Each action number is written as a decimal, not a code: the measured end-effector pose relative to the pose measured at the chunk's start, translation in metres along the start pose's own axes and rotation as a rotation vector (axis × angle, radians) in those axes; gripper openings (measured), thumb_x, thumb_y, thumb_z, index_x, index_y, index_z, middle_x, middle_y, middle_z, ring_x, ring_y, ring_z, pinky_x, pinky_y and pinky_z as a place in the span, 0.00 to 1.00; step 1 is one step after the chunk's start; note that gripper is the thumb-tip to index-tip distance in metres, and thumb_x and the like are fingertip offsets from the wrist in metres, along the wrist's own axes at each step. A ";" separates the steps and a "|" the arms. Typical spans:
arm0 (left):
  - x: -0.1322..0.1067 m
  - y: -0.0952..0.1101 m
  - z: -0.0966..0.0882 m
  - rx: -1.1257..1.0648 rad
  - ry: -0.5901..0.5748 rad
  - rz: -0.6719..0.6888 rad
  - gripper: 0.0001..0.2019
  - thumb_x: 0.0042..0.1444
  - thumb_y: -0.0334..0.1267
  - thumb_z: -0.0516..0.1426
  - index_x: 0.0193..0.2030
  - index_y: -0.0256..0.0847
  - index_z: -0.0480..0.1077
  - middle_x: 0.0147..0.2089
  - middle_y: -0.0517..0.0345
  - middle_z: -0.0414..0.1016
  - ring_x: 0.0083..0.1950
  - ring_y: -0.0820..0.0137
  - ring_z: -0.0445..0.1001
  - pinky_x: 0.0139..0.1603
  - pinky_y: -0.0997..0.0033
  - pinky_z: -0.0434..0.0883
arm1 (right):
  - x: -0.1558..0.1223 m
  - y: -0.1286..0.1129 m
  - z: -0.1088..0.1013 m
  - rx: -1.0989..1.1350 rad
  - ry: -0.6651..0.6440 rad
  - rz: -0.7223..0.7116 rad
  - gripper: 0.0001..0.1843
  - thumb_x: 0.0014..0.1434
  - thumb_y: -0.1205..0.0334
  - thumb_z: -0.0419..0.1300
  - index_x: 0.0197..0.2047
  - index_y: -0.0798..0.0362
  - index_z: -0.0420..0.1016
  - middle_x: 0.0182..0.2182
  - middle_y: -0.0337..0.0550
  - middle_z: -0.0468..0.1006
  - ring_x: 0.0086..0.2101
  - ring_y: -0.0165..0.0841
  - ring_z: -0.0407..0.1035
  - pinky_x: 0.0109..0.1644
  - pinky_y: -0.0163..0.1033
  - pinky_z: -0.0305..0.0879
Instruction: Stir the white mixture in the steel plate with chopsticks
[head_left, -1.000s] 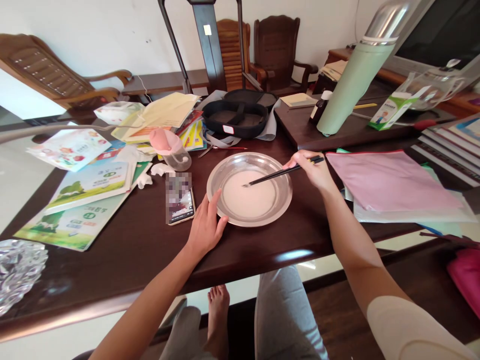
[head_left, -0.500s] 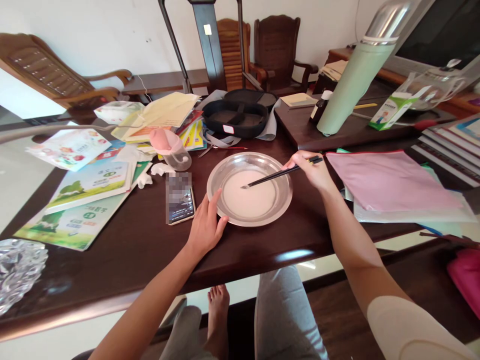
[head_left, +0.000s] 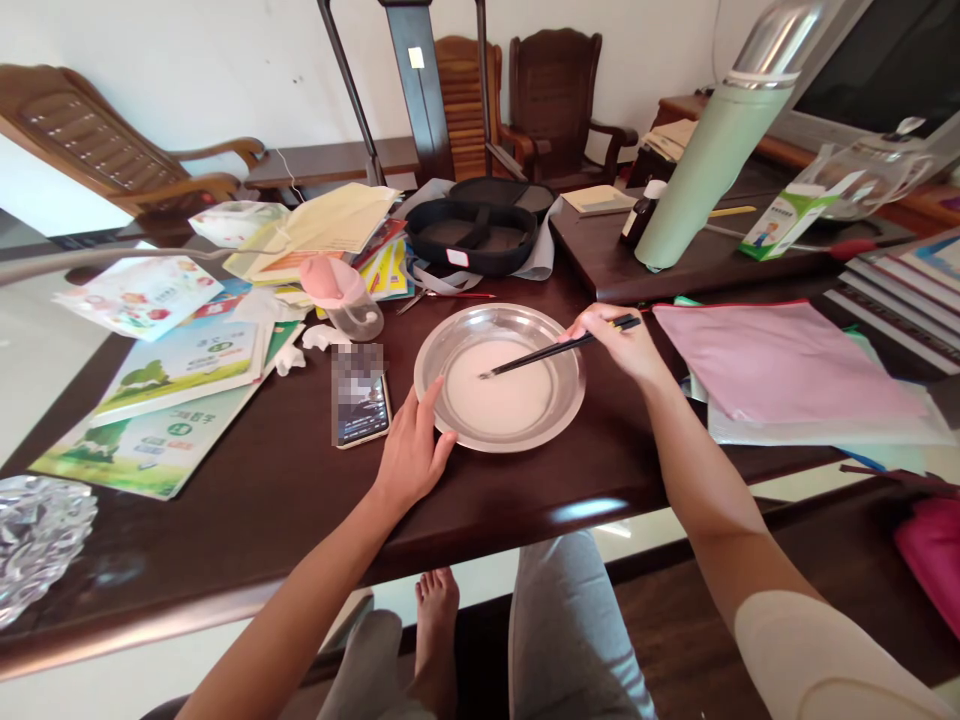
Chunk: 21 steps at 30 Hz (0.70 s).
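A round steel plate (head_left: pixel 559 345) holding a thin white liquid sits on the dark wooden table (head_left: pixel 300 480) in front of me. My right hand (head_left: pixel 622 345) is closed on a pair of black chopsticks (head_left: pixel 551 352), their tips dipped in the liquid near the plate's middle. My left hand (head_left: pixel 411 450) rests against the plate's left rim, fingers curved along it, thumb on the near edge.
A phone (head_left: pixel 360 395) lies left of the plate, a pink-lidded cup (head_left: pixel 341 295) behind it. Picture books (head_left: pixel 180 365) and papers cover the left. A black tray (head_left: pixel 472 235) is behind, a green flask (head_left: pixel 705 170) and a pink folder (head_left: pixel 780 360) to the right.
The chopstick tips have slid slightly left across the liquid. My left hand stays on the rim.
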<state>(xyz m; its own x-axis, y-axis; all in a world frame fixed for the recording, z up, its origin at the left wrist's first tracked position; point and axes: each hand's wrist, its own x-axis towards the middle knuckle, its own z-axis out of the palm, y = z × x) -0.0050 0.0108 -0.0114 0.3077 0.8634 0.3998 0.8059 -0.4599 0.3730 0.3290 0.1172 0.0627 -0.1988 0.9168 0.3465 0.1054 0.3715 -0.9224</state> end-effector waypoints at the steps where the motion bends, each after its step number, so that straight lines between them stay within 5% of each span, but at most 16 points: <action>1: 0.000 0.000 0.000 0.001 0.001 0.000 0.34 0.73 0.56 0.41 0.78 0.36 0.49 0.73 0.30 0.62 0.74 0.46 0.62 0.69 0.43 0.65 | 0.000 0.001 -0.003 0.008 0.053 -0.003 0.25 0.58 0.36 0.66 0.24 0.47 0.79 0.25 0.41 0.84 0.31 0.39 0.81 0.47 0.46 0.76; 5: 0.000 -0.001 0.001 0.006 0.006 0.009 0.35 0.73 0.56 0.40 0.78 0.36 0.49 0.72 0.30 0.62 0.74 0.46 0.62 0.69 0.43 0.65 | 0.000 0.006 -0.011 0.081 0.105 -0.030 0.27 0.62 0.39 0.64 0.19 0.47 0.76 0.20 0.40 0.80 0.28 0.38 0.79 0.42 0.45 0.75; 11: 0.000 0.001 -0.001 0.020 -0.007 0.010 0.34 0.74 0.56 0.40 0.78 0.38 0.47 0.72 0.32 0.63 0.74 0.47 0.63 0.69 0.43 0.65 | -0.002 0.000 0.004 0.018 -0.153 0.004 0.24 0.58 0.36 0.66 0.25 0.47 0.81 0.28 0.42 0.85 0.33 0.38 0.80 0.43 0.44 0.75; 18: 0.000 0.000 0.000 0.019 -0.003 0.004 0.34 0.74 0.56 0.40 0.78 0.37 0.48 0.73 0.31 0.62 0.74 0.46 0.63 0.69 0.43 0.65 | 0.001 0.004 -0.007 0.025 0.149 -0.018 0.25 0.60 0.38 0.65 0.22 0.47 0.77 0.22 0.40 0.81 0.29 0.38 0.79 0.45 0.46 0.74; 21: 0.001 0.000 0.000 0.003 0.009 0.013 0.35 0.73 0.56 0.41 0.78 0.36 0.49 0.72 0.30 0.63 0.74 0.46 0.64 0.68 0.44 0.66 | 0.001 0.008 -0.011 0.078 0.133 -0.042 0.27 0.62 0.39 0.64 0.19 0.47 0.75 0.19 0.40 0.79 0.27 0.37 0.77 0.42 0.45 0.74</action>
<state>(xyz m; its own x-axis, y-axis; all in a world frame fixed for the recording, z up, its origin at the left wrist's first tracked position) -0.0047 0.0113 -0.0108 0.3136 0.8553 0.4125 0.8031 -0.4707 0.3654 0.3407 0.1227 0.0581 -0.0700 0.9141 0.3994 0.0230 0.4018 -0.9154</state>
